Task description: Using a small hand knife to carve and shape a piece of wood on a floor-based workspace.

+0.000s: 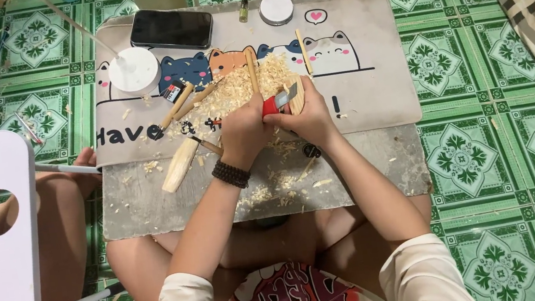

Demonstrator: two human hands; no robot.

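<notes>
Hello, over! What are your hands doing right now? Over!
Left hand grips red-handled knife. Right hand holds small wood piece. Shavings piled on mat.

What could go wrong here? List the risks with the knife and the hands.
1. The left hand and right hand sit pressed together around the red-handled knife and small wood piece; a slip could likely nick a finger.
2. Wood shavings pile up under the hands and may hide the loose sticks.
3. The phone lies near the flying chips.
</notes>
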